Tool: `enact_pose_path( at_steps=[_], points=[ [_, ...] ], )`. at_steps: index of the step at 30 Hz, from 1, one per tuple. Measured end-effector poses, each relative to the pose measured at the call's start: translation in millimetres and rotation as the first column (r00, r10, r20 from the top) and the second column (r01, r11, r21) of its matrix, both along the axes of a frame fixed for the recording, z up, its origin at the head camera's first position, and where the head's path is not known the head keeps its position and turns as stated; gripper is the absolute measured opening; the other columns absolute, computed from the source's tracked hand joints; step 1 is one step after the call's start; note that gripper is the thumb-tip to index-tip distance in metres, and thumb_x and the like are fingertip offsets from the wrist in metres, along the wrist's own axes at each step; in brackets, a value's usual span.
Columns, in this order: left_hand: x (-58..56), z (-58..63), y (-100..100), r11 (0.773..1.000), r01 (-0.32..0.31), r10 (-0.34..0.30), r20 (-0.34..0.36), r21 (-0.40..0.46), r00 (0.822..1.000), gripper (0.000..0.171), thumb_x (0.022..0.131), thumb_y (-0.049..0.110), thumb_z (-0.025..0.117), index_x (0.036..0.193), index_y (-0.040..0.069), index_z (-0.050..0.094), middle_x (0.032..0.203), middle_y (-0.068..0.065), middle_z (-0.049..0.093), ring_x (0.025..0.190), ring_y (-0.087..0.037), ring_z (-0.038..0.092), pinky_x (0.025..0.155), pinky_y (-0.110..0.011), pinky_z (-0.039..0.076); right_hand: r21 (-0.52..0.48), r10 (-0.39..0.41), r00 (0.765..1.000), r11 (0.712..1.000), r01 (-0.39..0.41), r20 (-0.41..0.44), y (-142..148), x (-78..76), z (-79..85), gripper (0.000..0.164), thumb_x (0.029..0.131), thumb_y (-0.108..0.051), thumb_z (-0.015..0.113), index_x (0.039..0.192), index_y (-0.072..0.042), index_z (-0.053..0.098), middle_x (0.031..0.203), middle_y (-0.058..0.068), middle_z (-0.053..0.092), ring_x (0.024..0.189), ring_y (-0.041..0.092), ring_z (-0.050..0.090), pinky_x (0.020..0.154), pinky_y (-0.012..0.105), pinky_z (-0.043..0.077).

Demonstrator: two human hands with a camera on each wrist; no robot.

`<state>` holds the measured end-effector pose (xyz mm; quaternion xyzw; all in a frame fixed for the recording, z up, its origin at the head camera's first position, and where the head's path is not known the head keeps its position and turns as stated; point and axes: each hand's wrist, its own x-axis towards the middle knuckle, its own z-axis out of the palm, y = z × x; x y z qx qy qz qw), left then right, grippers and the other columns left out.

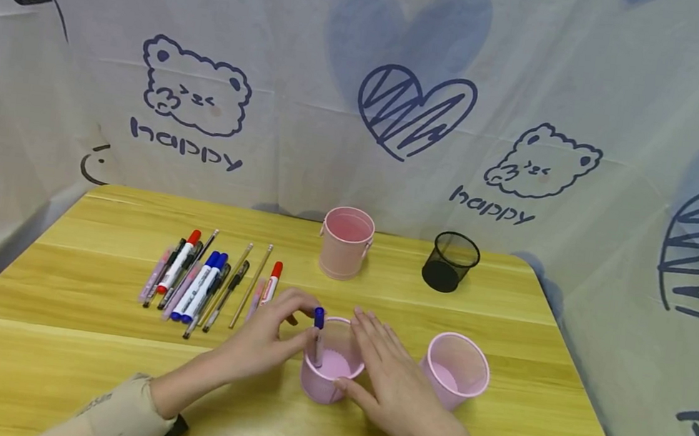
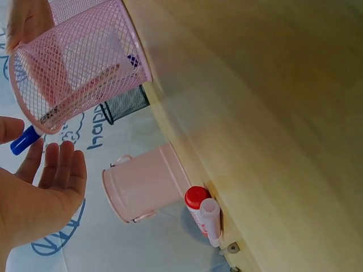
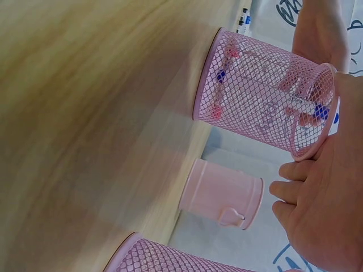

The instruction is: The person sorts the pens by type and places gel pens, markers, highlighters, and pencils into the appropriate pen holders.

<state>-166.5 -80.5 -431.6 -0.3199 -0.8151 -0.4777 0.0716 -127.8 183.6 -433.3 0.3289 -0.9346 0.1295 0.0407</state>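
Note:
A pink mesh pen cup (image 1: 330,388) stands upright between the two hands. Inside leans a whiteboard marker (image 1: 318,351), its blue cap (image 2: 25,140) sticking up past the rim. My left hand (image 1: 268,334) pinches that cap between thumb and index finger, while the other fingers stay loose. Against the cup's right side lies my right hand (image 1: 398,385), fingers mostly straight along the rim and thumb on the near side. Through the mesh of the cup (image 3: 255,90) the marker is seen in the right wrist view. A second pink mesh cup (image 1: 455,370) stands beside the right hand.
Several markers, pens and pencils (image 1: 202,287) lie in a row at the left. Beyond the left hand lies a red-capped marker (image 1: 273,281). A pink bucket (image 1: 346,246) and a black mesh cup (image 1: 451,262) stand near the table's back edge, before a printed curtain (image 1: 307,134).

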Motion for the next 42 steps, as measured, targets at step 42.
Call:
enact_pose_path(
  at_steps=[42],
  points=[
    [-40.8,10.8,-100.5,0.935,-0.352,0.327,-0.302,-0.033,0.896,0.042,0.093,-0.003,0.070,0.134,-0.003,0.061,0.137,-0.016,0.058,0.116,-0.033,0.061,0.094,-0.055,0.050,0.027,-0.011,1.000,1.000,0.011,-0.010,-2.3,1.5,1.6,0.083,0.107,-0.059,0.041,0.166,-0.007,0.017,0.174,0.009,0.009,0.159,0.024,0.007,0.128,0.045,0.014]
  ],
)
